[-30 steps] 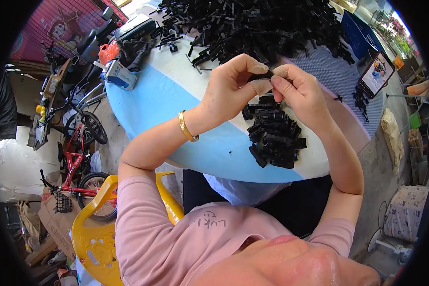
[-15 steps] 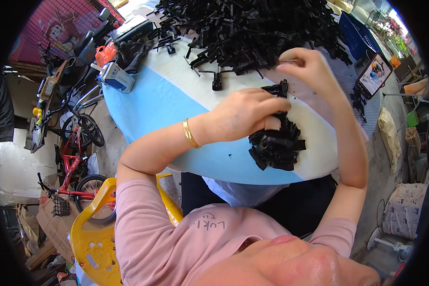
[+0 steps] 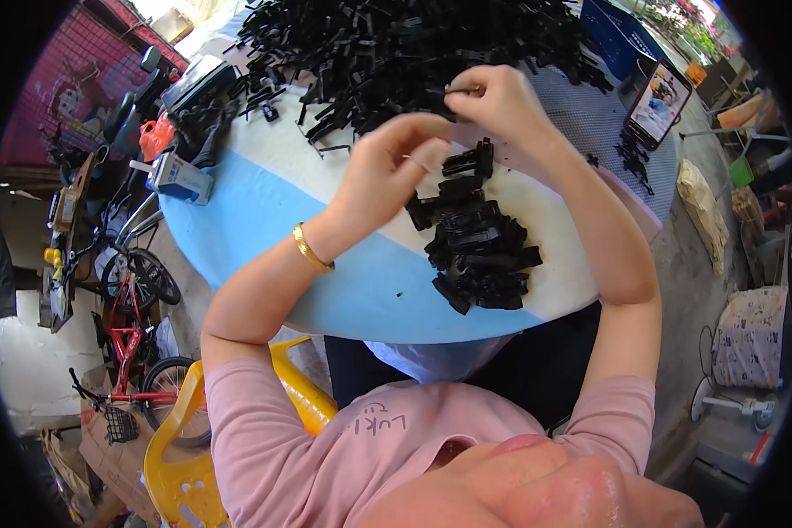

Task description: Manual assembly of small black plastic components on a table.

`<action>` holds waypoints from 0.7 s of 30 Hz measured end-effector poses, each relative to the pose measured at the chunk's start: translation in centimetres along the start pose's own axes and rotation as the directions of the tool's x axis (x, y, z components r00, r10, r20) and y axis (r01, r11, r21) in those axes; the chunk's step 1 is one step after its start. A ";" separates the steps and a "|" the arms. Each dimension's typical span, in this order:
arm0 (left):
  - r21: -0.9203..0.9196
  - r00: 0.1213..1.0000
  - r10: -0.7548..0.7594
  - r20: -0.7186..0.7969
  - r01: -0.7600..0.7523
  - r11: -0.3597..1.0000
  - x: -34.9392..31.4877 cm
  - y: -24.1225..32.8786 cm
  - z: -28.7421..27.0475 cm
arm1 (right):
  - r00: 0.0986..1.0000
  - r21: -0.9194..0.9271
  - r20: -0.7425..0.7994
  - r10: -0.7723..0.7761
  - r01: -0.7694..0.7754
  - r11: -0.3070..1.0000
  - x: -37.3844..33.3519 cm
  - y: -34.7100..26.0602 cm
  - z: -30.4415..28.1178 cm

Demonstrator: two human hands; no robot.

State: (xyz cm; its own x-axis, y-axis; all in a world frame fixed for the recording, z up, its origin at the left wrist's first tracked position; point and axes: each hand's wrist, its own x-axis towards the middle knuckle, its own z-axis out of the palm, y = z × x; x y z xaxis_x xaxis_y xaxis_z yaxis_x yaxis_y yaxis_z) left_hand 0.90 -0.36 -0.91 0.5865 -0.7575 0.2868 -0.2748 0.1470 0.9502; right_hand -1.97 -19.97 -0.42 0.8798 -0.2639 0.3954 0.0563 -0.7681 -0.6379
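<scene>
My left hand [image 3: 389, 167], with a gold bangle at its wrist, hovers at the near edge of a big heap of black plastic parts [image 3: 370, 62]. Its thumb and fingers are apart, slightly blurred, and nothing shows between them. To its right, my right hand [image 3: 500, 104] pinches a small thin dark piece [image 3: 463, 90] at the heap's edge; what kind it is, I cannot make out. A smaller pile of black plastic parts [image 3: 480, 238] lies nearer to me, several side by side in a rough row, touching neither hand.
The table [image 3: 343, 290] has a blue and white cover. A phone [image 3: 658, 104] stands upright at the right, near a blue basket [image 3: 620, 40]. A white-and-blue carton [image 3: 180, 179] sits on the left edge. A yellow chair [image 3: 180, 466] and a red bicycle [image 3: 128, 343] are beyond it.
My left hand has lifted off the smaller pile and moved left and away toward the heap, uncovering the row. My right hand still pinches the thin piece. The whole view has shifted slightly.
</scene>
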 end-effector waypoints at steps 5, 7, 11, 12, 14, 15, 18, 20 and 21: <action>-0.365 0.994 -0.105 -0.035 0.085 0.927 1.2 1.1 -1.4 | 0.997 0.142 0.039 -0.060 0.054 0.988 -0.6 -0.8 -3.1; -0.360 0.987 -0.157 -0.041 0.131 0.923 1.2 1.3 -1.6 | 0.997 0.107 0.070 -0.014 0.006 0.994 -0.7 -0.9 -3.6; -0.499 0.967 -0.256 0.004 0.224 0.837 1.1 1.4 -2.1 | 0.992 0.307 0.114 -0.051 0.014 0.952 -1.4 -2.1 -3.9; -0.498 0.966 -0.259 -0.009 0.220 0.839 1.2 1.4 -2.3 | 0.972 0.498 0.151 -0.177 0.079 0.863 -1.9 -2.6 -3.9; -0.618 0.919 -0.235 0.315 0.387 0.684 1.5 1.5 -2.5 | 0.945 0.421 0.181 -0.272 0.176 0.890 -3.1 -3.7 -4.2; -0.567 0.890 -0.200 0.410 0.420 0.708 1.4 1.3 -2.6 | 0.912 0.335 0.207 -0.355 0.275 0.901 -3.5 -4.1 -4.1; -0.588 0.854 -0.067 0.517 0.411 0.696 1.5 1.0 -2.9 | 0.860 0.294 0.039 -0.509 0.477 0.828 -3.9 -4.1 -3.2; -0.587 0.843 -0.030 0.537 0.399 0.704 1.5 1.0 -3.1 | 0.760 0.165 0.014 -0.649 0.639 0.752 -3.8 -4.6 -3.8; -0.585 0.822 0.014 0.569 0.393 0.710 1.5 1.0 -3.2 | 0.756 0.175 0.015 -0.655 0.643 0.746 -3.9 -4.6 -3.7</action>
State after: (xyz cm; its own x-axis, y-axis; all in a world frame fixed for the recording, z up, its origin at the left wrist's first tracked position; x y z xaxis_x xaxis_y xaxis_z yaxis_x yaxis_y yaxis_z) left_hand 3.97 0.65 0.87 0.0446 -0.9827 0.1799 0.4805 0.1789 0.8585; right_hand -7.41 -17.54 3.38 0.6351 0.3120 0.7066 0.6900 -0.6404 -0.3373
